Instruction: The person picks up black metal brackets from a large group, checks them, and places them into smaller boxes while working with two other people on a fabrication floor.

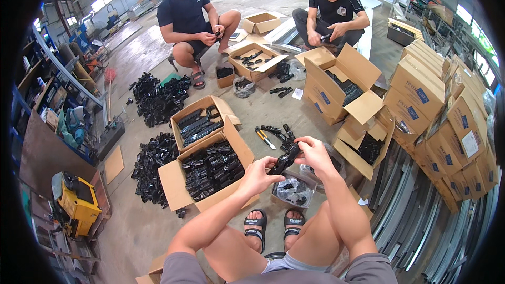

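Between my two hands, above the floor, is a black elongated plastic part (284, 161), held at a slant. My left hand (261, 176) grips its lower end, fingers and thumb closed on it. The upper end sits in the fingers of my right hand (315, 153). Just below lies a box lined with a clear plastic bag (292, 191), small black pieces inside. Beyond my hands a yellow-handled utility knife (265, 138) rests on the floor beside several loose black parts (279, 130). An open carton (176, 183) full of black parts stands to the left of my left hand.
Heaps of black parts (155, 165) lie left of the cartons. Another open carton (363, 142) stands at right, near stacked closed cartons (415, 89) and long metal profiles (415, 226). Two people (184, 16) sit across from me, handling small dark pieces. A yellow machine (79, 202) is far left.
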`<state>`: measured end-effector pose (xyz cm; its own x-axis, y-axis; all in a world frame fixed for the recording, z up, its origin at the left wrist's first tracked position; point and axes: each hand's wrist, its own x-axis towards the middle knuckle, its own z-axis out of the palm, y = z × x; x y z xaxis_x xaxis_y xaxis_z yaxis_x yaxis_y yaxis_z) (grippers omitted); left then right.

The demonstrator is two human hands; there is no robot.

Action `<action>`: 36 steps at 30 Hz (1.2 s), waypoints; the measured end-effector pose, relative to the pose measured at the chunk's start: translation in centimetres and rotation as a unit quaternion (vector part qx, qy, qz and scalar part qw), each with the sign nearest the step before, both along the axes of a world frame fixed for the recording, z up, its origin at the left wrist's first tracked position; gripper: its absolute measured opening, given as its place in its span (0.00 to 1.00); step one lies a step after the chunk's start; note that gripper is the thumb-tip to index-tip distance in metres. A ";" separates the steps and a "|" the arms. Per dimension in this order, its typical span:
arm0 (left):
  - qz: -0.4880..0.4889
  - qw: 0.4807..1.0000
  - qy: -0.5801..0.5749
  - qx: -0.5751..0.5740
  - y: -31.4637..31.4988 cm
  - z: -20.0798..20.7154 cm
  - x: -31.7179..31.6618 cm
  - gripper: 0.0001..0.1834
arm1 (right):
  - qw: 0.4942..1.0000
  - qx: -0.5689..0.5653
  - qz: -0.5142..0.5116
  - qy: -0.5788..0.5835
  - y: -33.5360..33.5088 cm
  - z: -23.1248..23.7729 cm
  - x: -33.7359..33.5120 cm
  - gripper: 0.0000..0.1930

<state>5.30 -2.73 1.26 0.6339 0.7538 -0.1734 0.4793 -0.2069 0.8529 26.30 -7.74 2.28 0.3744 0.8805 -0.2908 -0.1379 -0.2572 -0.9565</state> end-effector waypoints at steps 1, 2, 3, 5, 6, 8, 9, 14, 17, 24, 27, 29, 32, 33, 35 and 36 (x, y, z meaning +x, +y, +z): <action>0.003 1.000 0.002 0.003 0.1 -0.1 0.1 0.34 | 1.000 -0.004 0.005 0.030 0.1 0.2 -0.1 0.15; 0.002 1.000 -0.005 0.016 0.2 -0.3 0.2 0.32 | 0.997 0.008 0.011 0.079 0.0 0.5 0.1 0.16; 0.001 1.000 -0.006 0.016 0.6 -0.5 0.3 0.32 | 0.997 0.008 0.010 0.078 -0.1 0.9 0.1 0.16; 0.007 0.990 -0.092 -0.102 1.2 -0.6 0.3 0.30 | 0.991 0.054 0.014 0.119 -0.3 1.6 0.0 0.16; 0.006 0.982 -0.124 -0.141 1.4 -0.8 0.4 0.29 | 0.991 0.055 0.013 0.117 -0.5 1.8 -0.1 0.16; 0.004 0.963 -0.178 -0.203 1.4 -0.5 0.5 0.29 | 0.987 0.097 0.018 0.128 -0.9 1.9 -0.3 0.17; 0.001 0.958 -0.188 -0.215 1.3 -0.3 0.4 0.29 | 0.987 0.097 0.013 0.126 -0.8 1.8 -0.3 0.17; -0.031 0.942 -0.185 -0.280 0.5 1.2 0.4 0.28 | 0.988 0.109 0.024 0.104 -1.1 2.0 -0.2 0.20; -0.041 0.946 -0.177 -0.268 0.1 2.0 0.6 0.28 | 0.990 0.105 0.030 0.090 -1.4 2.1 -0.4 0.21; -0.038 0.966 -0.163 -0.198 -0.2 1.4 0.2 0.28 | 0.989 0.123 0.058 0.056 -1.3 2.0 -0.9 0.23; -0.036 0.989 -0.114 -0.085 -0.5 2.4 0.3 0.29 | 0.988 0.134 0.066 0.042 -1.6 2.2 -1.0 0.24; -0.031 0.991 -0.105 -0.077 -0.7 3.4 0.1 0.30 | 0.987 0.139 0.070 0.033 -1.8 2.4 -1.3 0.24; -0.042 0.995 -0.076 -0.048 -0.7 4.2 0.0 0.31 | 0.985 0.152 0.082 -0.001 -2.2 2.7 -1.6 0.24; -0.041 0.995 -0.075 -0.049 -0.8 4.5 -0.1 0.31 | 0.985 0.154 0.075 -0.018 -2.4 3.1 -1.8 0.23; -0.050 0.996 -0.068 -0.026 -0.9 4.9 -0.2 0.32 | 0.985 0.158 0.068 -0.035 -2.6 3.5 -1.9 0.23; -0.050 0.996 -0.068 -0.026 -0.9 4.9 -0.2 0.32 | 0.984 0.165 0.062 -0.018 -2.6 3.5 -1.9 0.23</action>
